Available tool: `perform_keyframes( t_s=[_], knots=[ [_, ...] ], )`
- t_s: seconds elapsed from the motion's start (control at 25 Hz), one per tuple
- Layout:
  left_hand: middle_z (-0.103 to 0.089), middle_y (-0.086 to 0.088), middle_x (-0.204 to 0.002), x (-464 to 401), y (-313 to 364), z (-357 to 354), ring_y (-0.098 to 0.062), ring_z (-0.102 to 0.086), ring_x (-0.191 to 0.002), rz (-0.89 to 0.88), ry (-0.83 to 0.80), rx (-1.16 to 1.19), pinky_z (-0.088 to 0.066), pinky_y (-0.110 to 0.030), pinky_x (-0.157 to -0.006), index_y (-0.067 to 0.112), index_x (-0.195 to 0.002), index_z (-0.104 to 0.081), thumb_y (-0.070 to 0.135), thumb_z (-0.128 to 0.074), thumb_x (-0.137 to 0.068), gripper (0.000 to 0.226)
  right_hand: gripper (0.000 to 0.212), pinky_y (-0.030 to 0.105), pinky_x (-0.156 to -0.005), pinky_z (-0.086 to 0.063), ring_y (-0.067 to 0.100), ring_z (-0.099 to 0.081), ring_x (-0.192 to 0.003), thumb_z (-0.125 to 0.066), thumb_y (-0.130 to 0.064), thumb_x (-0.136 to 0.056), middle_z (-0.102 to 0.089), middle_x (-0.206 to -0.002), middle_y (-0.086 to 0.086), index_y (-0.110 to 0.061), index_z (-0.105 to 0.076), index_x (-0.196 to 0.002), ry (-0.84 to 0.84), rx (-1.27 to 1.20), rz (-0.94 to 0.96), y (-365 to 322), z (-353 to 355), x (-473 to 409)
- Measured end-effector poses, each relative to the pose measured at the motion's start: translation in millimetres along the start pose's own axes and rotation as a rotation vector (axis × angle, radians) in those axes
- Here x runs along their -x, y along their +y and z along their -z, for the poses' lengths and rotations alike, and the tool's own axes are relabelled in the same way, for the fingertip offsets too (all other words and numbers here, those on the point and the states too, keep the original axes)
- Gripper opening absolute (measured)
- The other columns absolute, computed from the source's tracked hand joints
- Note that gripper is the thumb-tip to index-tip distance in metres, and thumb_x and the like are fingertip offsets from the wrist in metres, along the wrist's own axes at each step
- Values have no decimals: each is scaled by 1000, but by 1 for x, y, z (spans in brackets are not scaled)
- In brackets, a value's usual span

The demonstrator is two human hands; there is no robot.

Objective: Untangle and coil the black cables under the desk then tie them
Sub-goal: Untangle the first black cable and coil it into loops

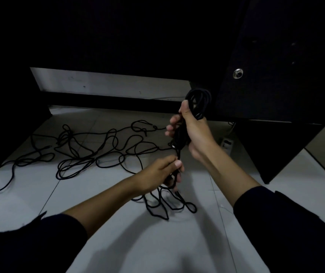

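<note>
My right hand (192,125) grips a coiled bundle of black cable (199,99), held up in front of the dark desk panel. Loops of the coil stick out above the fist. From the bundle a strand runs down to my left hand (163,172), which pinches the cable between thumb and fingers. Below that hand several loose loops (169,205) hang onto the floor. A tangled black cable (90,152) sprawls over the white tiles to the left, under the desk.
A dark desk side panel (275,75) with a round metal fitting (238,73) stands at the right. A white power strip (226,144) lies on the floor behind my right wrist. Another dark panel (10,115) stands at the left. The floor is white tile (157,243).
</note>
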State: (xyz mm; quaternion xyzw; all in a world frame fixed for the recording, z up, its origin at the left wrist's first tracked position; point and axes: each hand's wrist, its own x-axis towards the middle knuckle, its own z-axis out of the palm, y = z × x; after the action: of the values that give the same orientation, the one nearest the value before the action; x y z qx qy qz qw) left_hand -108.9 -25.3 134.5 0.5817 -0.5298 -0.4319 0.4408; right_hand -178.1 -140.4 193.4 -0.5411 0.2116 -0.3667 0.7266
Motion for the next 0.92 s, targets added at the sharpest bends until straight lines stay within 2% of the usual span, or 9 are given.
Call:
perform_keyframes(
  t_s=[0.08,0.2,0.28,0.4,0.48,0.56,0.64,0.8,0.92],
  knots=[
    [-60,-16,-86,-2,-6,1,-30,-60,-71,34,-32,-64,-51,-34,-68,-3,-99,-50,23,-36,-104,30,29,37,-57,-56,13,-55,-48,-55,-44,-93,-56,-57,-2,-15,-53,-85,-9,-43,-39,-1,0,1],
    [-61,-13,-80,0,-17,6,-29,-59,-69,113,-70,-209,-53,-43,-70,1,-94,-51,25,-38,-104,29,31,24,-41,-39,7,-35,-37,-56,-46,-93,-40,-49,-6,-19,-50,-79,-52,-68,-82,-4,3,2],
    [-58,-9,-76,1,-19,17,-22,-56,-67,123,-18,-334,-50,-35,-64,7,-91,-56,26,-41,-102,27,32,20,-38,-31,6,-29,-34,-57,-46,-92,-35,-46,-8,-18,-50,-80,-95,20,-104,-6,4,1],
    [-55,5,-76,1,-9,44,-4,-48,-65,70,93,-409,-40,-11,-58,12,-95,-64,27,-46,-100,23,32,17,-36,-26,6,-27,-31,-59,-45,-92,-36,-45,-8,-16,-49,-82,-108,190,-126,-5,10,2],
    [-53,16,-65,1,2,59,2,-43,-56,64,167,-280,-37,-8,-51,15,-99,-67,26,-49,-99,22,32,17,-36,-26,7,-27,-31,-60,-44,-91,-38,-44,-8,-16,-49,-83,-92,291,-116,-3,14,3],
    [-56,23,-58,1,13,65,6,-47,-53,22,190,-200,-37,-5,-51,13,-102,-68,23,-49,-99,21,30,18,-37,-26,7,-28,-32,-60,-45,-91,-40,-45,-8,-17,-52,-83,-75,351,-107,-1,16,4],
    [-62,27,-64,0,23,66,11,-55,-59,-50,175,-289,-39,-3,-56,10,-103,-68,19,-50,-99,20,28,18,-37,-26,7,-30,-33,-60,-45,-91,-42,-47,-8,-19,-54,-81,-78,376,-111,1,16,4],
    [-71,5,-92,-7,35,66,-2,-62,-81,-93,303,-630,-47,-22,-70,20,-104,-73,28,-59,-93,19,29,20,-38,-35,6,-44,-39,-59,-46,-91,-52,-56,-9,-18,-55,-82,-100,463,-103,4,12,4],
    [-73,-5,-93,-10,41,60,-16,-65,-83,-137,396,-781,-51,-32,-74,18,-105,-74,28,-62,-92,20,24,21,-44,-45,4,-54,-46,-59,-44,-91,-61,-70,-5,-20,-60,-85,-89,542,-84,8,11,1]
  ],
)
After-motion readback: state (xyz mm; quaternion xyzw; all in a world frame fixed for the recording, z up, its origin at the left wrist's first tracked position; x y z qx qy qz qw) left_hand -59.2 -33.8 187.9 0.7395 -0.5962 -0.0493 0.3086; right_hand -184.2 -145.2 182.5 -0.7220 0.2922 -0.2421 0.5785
